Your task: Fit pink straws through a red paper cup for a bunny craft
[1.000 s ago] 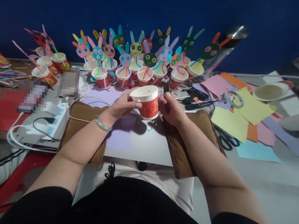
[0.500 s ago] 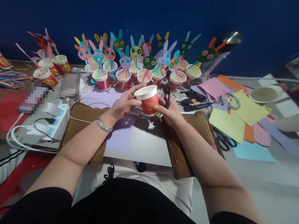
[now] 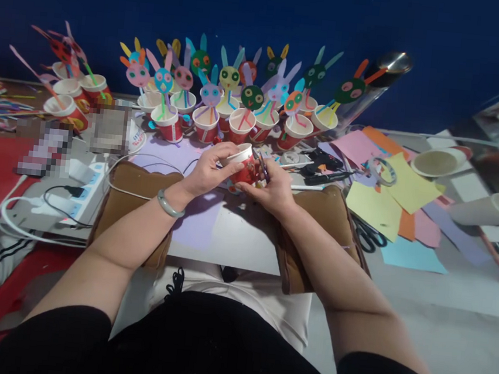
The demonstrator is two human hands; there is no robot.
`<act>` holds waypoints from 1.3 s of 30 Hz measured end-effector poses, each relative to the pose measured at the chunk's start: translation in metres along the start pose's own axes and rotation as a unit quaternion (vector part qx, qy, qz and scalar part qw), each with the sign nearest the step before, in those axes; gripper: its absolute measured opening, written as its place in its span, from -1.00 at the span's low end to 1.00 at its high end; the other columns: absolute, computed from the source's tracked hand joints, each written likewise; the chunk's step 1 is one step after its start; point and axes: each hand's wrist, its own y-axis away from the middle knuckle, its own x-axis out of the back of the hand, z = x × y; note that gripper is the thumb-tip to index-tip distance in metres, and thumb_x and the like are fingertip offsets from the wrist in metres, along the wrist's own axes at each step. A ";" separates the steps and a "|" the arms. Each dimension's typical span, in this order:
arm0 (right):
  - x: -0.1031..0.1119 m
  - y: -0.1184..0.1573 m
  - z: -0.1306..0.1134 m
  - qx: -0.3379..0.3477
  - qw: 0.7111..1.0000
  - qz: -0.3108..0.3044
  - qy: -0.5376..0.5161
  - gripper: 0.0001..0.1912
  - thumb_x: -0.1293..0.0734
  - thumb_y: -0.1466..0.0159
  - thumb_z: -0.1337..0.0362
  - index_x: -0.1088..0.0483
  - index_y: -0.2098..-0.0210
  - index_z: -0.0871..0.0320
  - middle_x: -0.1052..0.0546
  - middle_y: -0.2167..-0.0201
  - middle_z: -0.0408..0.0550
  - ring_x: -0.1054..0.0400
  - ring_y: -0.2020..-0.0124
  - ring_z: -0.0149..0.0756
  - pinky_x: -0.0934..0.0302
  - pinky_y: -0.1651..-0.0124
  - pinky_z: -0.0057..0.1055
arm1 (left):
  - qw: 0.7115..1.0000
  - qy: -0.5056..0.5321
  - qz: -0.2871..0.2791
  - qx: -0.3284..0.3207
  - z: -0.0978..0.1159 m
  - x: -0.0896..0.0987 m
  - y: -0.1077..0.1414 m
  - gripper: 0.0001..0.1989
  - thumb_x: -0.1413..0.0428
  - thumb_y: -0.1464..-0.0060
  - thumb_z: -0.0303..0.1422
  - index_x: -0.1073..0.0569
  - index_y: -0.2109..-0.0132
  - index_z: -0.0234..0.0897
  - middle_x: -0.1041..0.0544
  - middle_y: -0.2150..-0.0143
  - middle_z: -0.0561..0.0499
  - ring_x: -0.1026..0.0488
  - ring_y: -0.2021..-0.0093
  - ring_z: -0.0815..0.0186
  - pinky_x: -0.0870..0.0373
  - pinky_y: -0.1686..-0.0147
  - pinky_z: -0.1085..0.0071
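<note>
A red paper cup [image 3: 242, 173] with a white rim is tilted in front of me, above the table. My left hand [image 3: 212, 169] is closed around its left side, thumb across the front. On its right side, my right hand [image 3: 274, 190] is closed too, with its thumb close to the cup's lower part. Between the right fingers sits a dark looped tool that looks like scissors [image 3: 262, 166]; its blades are mostly hidden by the cup and hand. Behind the cup stand several red paper cups [image 3: 205, 128] bearing paper rabbit heads [image 3: 211, 94] on coloured stems.
Coloured paper sheets [image 3: 414, 188], a tape roll [image 3: 383, 171] and black scissors [image 3: 369, 237] lie to the right. Brown cushions [image 3: 133, 223] rest under my forearms. A power strip [image 3: 84, 194] with cables lies left. A clear bottle [image 3: 376, 87] stands at the back.
The cup has dropped slightly and turned, and my hands have come closer around it. The dark tool has moved in against the cup's right side. The view has shifted a little.
</note>
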 end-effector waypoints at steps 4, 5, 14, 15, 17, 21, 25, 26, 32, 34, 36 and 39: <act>0.001 0.002 0.001 -0.016 1.000 0.005 -0.007 -0.38 -0.47 -0.09 -0.38 -0.32 0.39 0.04 -0.35 0.51 -0.18 -0.19 0.46 -0.29 -0.08 0.36 -0.29 | 0.992 0.053 -0.063 0.092 0.005 0.009 -0.002 -0.51 -0.28 -0.09 0.10 -0.63 0.23 -0.30 -0.58 0.31 -0.02 -0.46 0.29 0.29 -0.43 0.22 0.32; 0.001 0.002 0.000 -0.024 0.999 0.016 -0.014 -0.39 -0.42 -0.15 -0.39 -0.30 0.41 0.04 -0.34 0.53 -0.18 -0.19 0.48 -0.30 -0.07 0.37 -0.30 | 0.989 0.069 -0.069 0.108 0.007 0.011 -0.003 -0.52 -0.31 -0.06 0.08 -0.63 0.22 -0.30 -0.59 0.32 -0.01 -0.46 0.31 0.29 -0.42 0.24 0.33; 0.002 -0.007 0.001 -0.093 0.980 0.072 -0.163 -0.30 -0.13 -0.27 -0.50 -0.16 0.49 0.02 -0.16 0.69 -0.25 -0.04 0.67 -0.41 -0.01 0.53 -0.35 | 0.961 0.215 -0.041 0.172 0.008 0.017 -0.006 -0.68 -0.40 0.14 -0.19 -0.64 0.28 -0.33 -0.62 0.32 0.02 -0.48 0.33 0.37 -0.39 0.27 0.44; 0.002 -0.007 0.001 -0.087 0.980 0.071 -0.162 -0.30 -0.13 -0.26 -0.51 -0.15 0.48 0.02 -0.15 0.68 -0.26 -0.04 0.66 -0.41 -0.01 0.53 -0.35 | 0.961 0.211 -0.034 0.175 0.008 0.017 -0.006 -0.71 -0.38 0.14 -0.22 -0.63 0.30 -0.33 -0.61 0.34 0.03 -0.47 0.34 0.39 -0.37 0.28 0.45; 0.004 -0.007 0.000 -0.065 0.987 0.068 -0.134 -0.30 -0.12 -0.27 -0.51 -0.16 0.45 0.02 -0.17 0.64 -0.24 -0.07 0.62 -0.39 -0.03 0.49 -0.34 | 0.963 0.199 -0.021 0.183 0.008 0.016 -0.007 -0.76 -0.34 0.14 -0.26 -0.62 0.32 -0.33 -0.59 0.37 0.05 -0.43 0.38 0.41 -0.33 0.32 0.46; 0.006 0.000 -0.006 -0.016 1.000 0.011 -0.004 -0.37 -0.16 -0.35 -0.39 -0.28 0.39 0.06 -0.29 0.56 -0.18 -0.15 0.52 -0.35 -0.07 0.40 -0.34 | 0.967 0.172 -0.004 0.188 0.010 0.017 -0.008 -0.81 -0.28 0.16 -0.31 -0.59 0.36 -0.34 -0.53 0.42 0.09 -0.36 0.41 0.44 -0.28 0.36 0.47; 0.006 0.005 -0.010 -0.003 0.996 -0.048 0.071 -0.49 -0.27 -0.36 -0.22 -0.36 0.39 0.09 -0.33 0.58 -0.17 -0.15 0.53 -0.37 -0.01 0.41 -0.37 | 0.969 0.155 0.005 0.190 0.010 0.017 -0.010 -0.84 -0.24 0.16 -0.33 -0.55 0.39 -0.34 -0.50 0.44 0.10 -0.34 0.41 0.44 -0.27 0.35 0.47; 0.005 0.005 -0.011 -0.003 0.996 -0.048 0.078 -0.51 -0.27 -0.36 -0.20 -0.36 0.40 0.10 -0.32 0.59 -0.17 -0.15 0.53 -0.38 -0.01 0.41 -0.38 | 0.970 0.152 0.005 0.191 0.010 0.017 -0.010 -0.84 -0.24 0.15 -0.33 -0.55 0.39 -0.34 -0.50 0.45 0.10 -0.33 0.42 0.44 -0.26 0.36 0.47; 0.005 0.003 -0.011 0.001 0.994 -0.034 0.105 -0.54 -0.27 -0.38 -0.12 -0.39 0.42 0.11 -0.34 0.60 -0.16 -0.13 0.54 -0.38 -0.01 0.40 -0.38 | 0.988 0.059 -0.019 0.144 0.010 0.017 -0.008 -0.82 -0.25 0.04 -0.28 -0.57 0.37 -0.35 -0.50 0.45 0.07 -0.34 0.41 0.43 -0.28 0.33 0.46; 0.005 0.003 -0.011 -0.001 0.992 -0.034 0.119 -0.55 -0.27 -0.38 -0.11 -0.40 0.42 0.12 -0.35 0.60 -0.15 -0.13 0.55 -0.38 0.01 0.40 -0.38 | 0.992 0.027 -0.022 0.120 0.009 0.016 -0.008 -0.83 -0.25 0.02 -0.29 -0.57 0.38 -0.35 -0.53 0.42 0.05 -0.38 0.37 0.41 -0.33 0.27 0.44; 0.004 0.003 -0.011 -0.006 0.990 -0.036 0.136 -0.54 -0.26 -0.38 -0.11 -0.43 0.41 0.12 -0.37 0.59 -0.14 -0.13 0.55 -0.38 0.01 0.40 -0.37 | 0.994 0.002 -0.025 0.105 0.008 0.016 -0.007 -0.84 -0.23 -0.01 -0.30 -0.58 0.37 -0.34 -0.57 0.38 0.02 -0.42 0.33 0.38 -0.37 0.21 0.43; 0.004 0.004 -0.011 -0.013 0.985 -0.038 0.169 -0.51 -0.24 -0.39 -0.13 -0.46 0.39 0.13 -0.42 0.58 -0.10 -0.19 0.54 -0.35 0.01 0.39 -0.38 | 0.995 -0.022 -0.029 0.094 0.005 0.016 -0.007 -0.84 -0.23 -0.05 -0.30 -0.60 0.34 -0.34 -0.60 0.34 0.00 -0.47 0.30 0.35 -0.40 0.18 0.42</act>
